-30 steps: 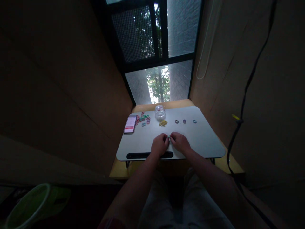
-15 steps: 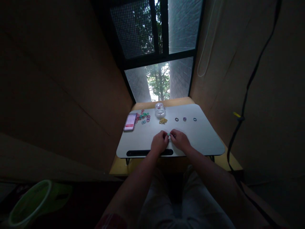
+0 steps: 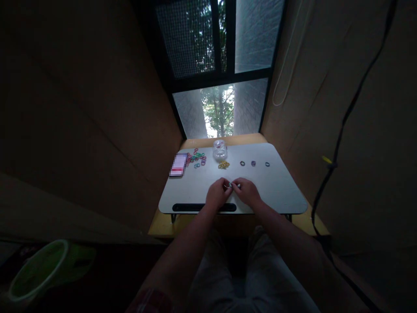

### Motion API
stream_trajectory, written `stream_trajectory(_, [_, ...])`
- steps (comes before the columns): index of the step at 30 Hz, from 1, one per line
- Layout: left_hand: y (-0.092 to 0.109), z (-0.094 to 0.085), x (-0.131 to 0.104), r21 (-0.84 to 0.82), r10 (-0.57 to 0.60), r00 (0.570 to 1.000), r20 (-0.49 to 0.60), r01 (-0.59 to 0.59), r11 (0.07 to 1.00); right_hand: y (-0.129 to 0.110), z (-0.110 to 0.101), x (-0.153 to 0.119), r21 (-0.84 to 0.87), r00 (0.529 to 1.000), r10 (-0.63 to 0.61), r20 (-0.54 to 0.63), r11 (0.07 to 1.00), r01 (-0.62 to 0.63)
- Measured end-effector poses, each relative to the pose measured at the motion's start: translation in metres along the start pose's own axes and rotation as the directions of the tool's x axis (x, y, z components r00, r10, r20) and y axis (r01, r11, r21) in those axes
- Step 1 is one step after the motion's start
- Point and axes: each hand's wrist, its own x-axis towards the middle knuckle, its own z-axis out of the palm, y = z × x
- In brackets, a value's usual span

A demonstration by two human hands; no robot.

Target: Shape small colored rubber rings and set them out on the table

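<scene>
At the left edge of the white tabletop (image 3: 195,191) lies a phone (image 3: 178,164), and just beside it, on its right, is a loose group of coloured rings (image 3: 198,156), mostly red, green and purple. Next comes the left hand (image 3: 216,194), near the front edge of the tabletop, with its fingers bent and closed on a small green piece (image 3: 230,184). Beyond this hand, on the far side, a transparent jar (image 3: 220,152) stands, and just in front of it is a small heap of yellow rings (image 3: 223,165).

The green piece is directly between the two hands, at the tips of the fingers, to the right of the left hand and to the left of the right hand (image 3: 246,191). The right hand pinches it too, so neither hand seems clearly nearer. Something whitish shows at the fingers of each hand, but what it is, I cannot tell. The piece is too small to tell its long axis.

Farther right, beyond the right hand, three small rings lie well apart from the fingers, in a row from left to right: a dark ring (image 3: 242,161), a purple ring (image 3: 253,161) and a bluish ring (image 3: 267,162).
</scene>
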Motion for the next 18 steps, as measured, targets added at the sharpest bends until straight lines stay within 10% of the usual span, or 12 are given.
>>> stream_trajectory(18, [0.0, 0.0004, 0.0001, 0.046, 0.0, 1.0, -0.028, 0.001, 0.999, -0.0015, 0.0001, 0.0001, -0.014, 0.999, 0.029, -0.032, 0.999, -0.03])
